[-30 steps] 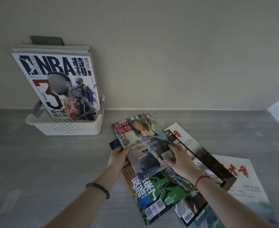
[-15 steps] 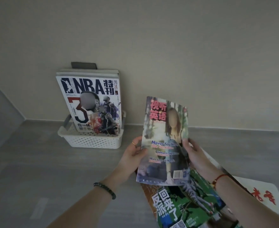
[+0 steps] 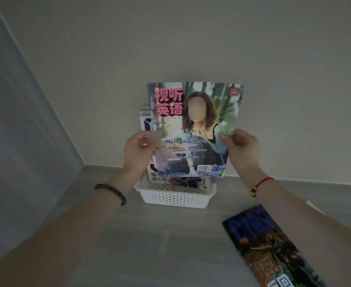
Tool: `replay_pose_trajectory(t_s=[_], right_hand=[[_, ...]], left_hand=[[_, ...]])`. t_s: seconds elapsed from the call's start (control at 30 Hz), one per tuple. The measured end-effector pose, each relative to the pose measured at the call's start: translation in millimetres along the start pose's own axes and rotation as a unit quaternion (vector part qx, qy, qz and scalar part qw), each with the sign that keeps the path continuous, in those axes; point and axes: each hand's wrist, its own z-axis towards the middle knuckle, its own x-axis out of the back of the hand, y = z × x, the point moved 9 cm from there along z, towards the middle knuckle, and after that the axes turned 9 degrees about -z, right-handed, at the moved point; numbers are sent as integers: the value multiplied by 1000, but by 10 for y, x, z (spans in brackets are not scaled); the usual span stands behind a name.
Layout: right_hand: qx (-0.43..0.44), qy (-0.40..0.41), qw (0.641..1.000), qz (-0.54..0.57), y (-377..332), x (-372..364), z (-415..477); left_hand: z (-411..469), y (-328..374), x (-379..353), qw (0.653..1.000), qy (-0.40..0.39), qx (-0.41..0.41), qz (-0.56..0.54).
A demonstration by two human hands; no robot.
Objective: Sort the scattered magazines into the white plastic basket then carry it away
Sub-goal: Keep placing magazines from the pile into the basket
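Now the left hand and right hand are pinching the thin, floppy magazine by its 2 side edges, holding it upright above the white plastic basket, where it is likely sagging unless supported.

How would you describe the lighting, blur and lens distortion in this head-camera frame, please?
Head view: dim, flat light without glare; the left hand is motion-smeared, while the held magazine stays legible; wide-angle stretch enlarges both forearms at the bottom corners.

Pink-titled magazine upright above white perforated basket holding standing magazines
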Motion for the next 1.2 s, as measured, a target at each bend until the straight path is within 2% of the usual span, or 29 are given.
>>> replay_pose_trajectory(t_s=[0.17,0.33,0.43,0.53,0.67,0.8,0.97,1.1,1.2], right_hand=[[-20,-14,995,-94,142,-525,20],[-62,-17,989,-130,540,-814,-11],[-98,-17,990,-103,786,-918,-64],[-131,21,989,-70,917,-918,-68],[-147,38,985,-86,950,-907,-34],[-166,40,981,-93,981,-818,-63],[-153,32,982,-104,933,-404,-47],[-132,44,983,-117,935,184,-29],[-145,50,981,-121,1054,680,-72]], left_hand=[[416,-374,372,998,44,26,37],[532,-853,444,995,54,57,60],[529,-1082,438,995,55,60,55],[552,-1145,443,996,70,44,44],[534,-1144,426,994,92,36,53],[471,-1147,504,986,147,60,54],[345,-1044,373,991,92,46,88],[84,-957,97,995,33,40,85],[-221,-984,-195,997,-12,56,61]])
